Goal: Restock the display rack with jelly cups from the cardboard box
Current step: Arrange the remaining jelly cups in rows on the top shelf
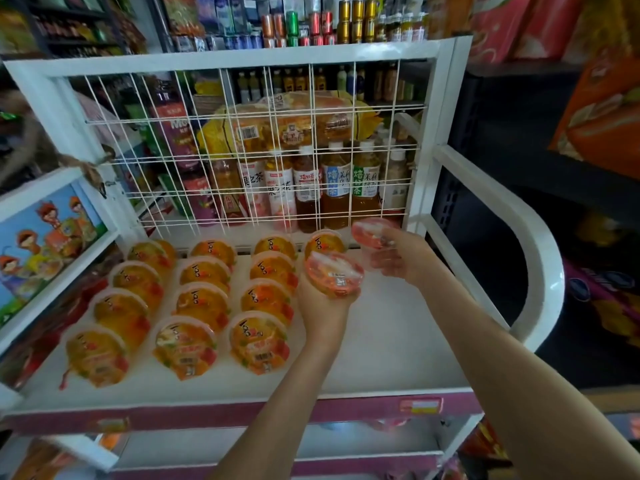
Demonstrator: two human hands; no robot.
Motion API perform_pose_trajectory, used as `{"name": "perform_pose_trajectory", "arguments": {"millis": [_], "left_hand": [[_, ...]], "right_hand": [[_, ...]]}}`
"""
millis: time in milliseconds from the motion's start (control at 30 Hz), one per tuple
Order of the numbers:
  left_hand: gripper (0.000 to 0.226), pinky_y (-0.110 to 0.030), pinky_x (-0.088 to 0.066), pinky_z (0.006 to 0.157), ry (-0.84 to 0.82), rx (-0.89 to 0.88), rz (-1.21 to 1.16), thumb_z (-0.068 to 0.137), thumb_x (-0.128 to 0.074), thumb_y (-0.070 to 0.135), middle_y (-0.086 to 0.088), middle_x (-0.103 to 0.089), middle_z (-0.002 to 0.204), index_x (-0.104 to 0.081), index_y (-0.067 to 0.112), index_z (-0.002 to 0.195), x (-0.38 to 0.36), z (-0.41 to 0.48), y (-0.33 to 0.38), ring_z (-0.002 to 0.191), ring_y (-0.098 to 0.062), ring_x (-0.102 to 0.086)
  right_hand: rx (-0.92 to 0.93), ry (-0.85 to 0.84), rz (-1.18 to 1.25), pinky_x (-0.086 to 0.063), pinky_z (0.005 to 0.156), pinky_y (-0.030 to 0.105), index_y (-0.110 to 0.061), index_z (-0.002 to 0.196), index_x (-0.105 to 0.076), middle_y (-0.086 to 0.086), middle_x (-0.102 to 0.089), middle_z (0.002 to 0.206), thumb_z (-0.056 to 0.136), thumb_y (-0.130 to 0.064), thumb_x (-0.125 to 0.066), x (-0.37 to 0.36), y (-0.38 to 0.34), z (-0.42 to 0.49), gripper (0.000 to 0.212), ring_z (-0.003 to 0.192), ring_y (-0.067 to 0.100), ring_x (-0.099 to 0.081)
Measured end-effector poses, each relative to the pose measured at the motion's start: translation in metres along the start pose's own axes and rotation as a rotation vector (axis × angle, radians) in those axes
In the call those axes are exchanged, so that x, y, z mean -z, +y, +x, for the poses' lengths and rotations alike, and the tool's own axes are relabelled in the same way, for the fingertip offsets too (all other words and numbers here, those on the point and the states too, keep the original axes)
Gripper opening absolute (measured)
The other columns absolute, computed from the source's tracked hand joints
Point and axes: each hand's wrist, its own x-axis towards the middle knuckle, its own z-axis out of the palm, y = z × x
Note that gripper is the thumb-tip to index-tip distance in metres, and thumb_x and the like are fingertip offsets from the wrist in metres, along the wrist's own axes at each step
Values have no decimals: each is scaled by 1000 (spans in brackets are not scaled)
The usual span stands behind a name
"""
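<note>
at the far left a cartoon picture panel runs along the side of the display rack. on the rack's white top shelf the orange jelly cups sit lid up in three rows running front to back. the two right rows have four cups each. the left row is crowded at the back, so i cannot count it surely. a lone cup starts a fourth row at the back, close to the wire grid. behind the grid stand tea bottles, with a bagged pack lying above them.

my left hand is over the shelf just in front of that lone cup. its fingers curl up from below round a red-lidded jelly cup, whose lid tilts toward me. to its right, my right hand is near the back right corner of the shelf. its fingers and thumb are wrapped round the side of a second red-lidded cup, which is blurred. the two held cups are near each other but apart. further right the rack's curved white side rail bounds the shelf.
</note>
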Motion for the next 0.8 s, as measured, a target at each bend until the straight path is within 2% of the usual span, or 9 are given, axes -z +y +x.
{"name": "perform_pose_trajectory", "arguments": {"millis": [67,133,200,267,433,533,600,700,800], "left_hand": [[54,-32,-56,77,-26,-39,23,57,-83,16,2,-68,97,-61,18,107,3,-1,1,88,-10,-66],[45,-25,-54,70,-60,-64,28,62,-78,4,-1,-67,90,-61,14,103,7,-1,2,82,-11,-65],[42,-23,-52,65,-106,-49,26,64,-74,-1,-1,-66,86,-60,16,100,10,-2,4,77,-11,-65],[44,-24,-51,63,-126,17,53,60,-76,6,1,-67,84,-60,18,100,13,-1,4,76,-13,-65],[74,-29,-50,85,-215,221,167,46,-86,40,12,-63,104,-52,32,110,22,-9,9,95,-7,-61],[45,-29,-45,89,-306,457,62,69,-77,51,10,-59,106,-52,35,103,27,-13,22,97,-9,-56],[38,-32,-47,85,-264,572,-6,83,-62,55,3,-58,104,-51,31,109,32,-11,27,93,-16,-55],[35,-39,-50,93,-234,543,26,90,-51,55,-1,-62,102,-51,29,114,33,-6,30,99,-23,-59],[17,-41,-50,95,-184,536,-2,90,-58,42,-1,-63,92,-59,25,90,29,-4,33,97,-23,-61]], "right_hand": [[37,-10,70,-51,44,25,-3,102,-58,14,-65,74,90,-22,-62,1,3,1,23,53,19,-64],[53,0,129,-51,45,24,-2,115,-55,16,-67,78,90,-18,-61,1,8,0,30,48,18,-65],[57,28,162,-51,44,24,-4,111,-56,15,-66,74,92,-18,-58,2,11,-3,24,47,17,-63],[54,47,210,-53,46,26,-5,97,-58,11,-64,67,92,-18,-57,3,15,-7,14,48,17,-61],[63,57,255,-53,45,24,-7,93,-61,9,-62,62,92,-19,-58,8,23,-18,13,46,16,-59],[73,50,268,-51,44,24,-6,103,-60,9,-61,62,91,-20,-57,10,23,-20,19,46,16,-58],[70,60,271,-50,44,24,-6,110,-58,10,-62,65,91,-22,-58,12,24,-19,25,48,16,-59],[66,67,291,-52,45,24,-9,109,-57,11,-64,70,92,-22,-59,12,23,-17,22,52,17,-61],[66,50,304,-55,49,25,-10,103,-58,10,-65,71,93,-19,-58,8,17,-11,13,56,17,-61]]}}
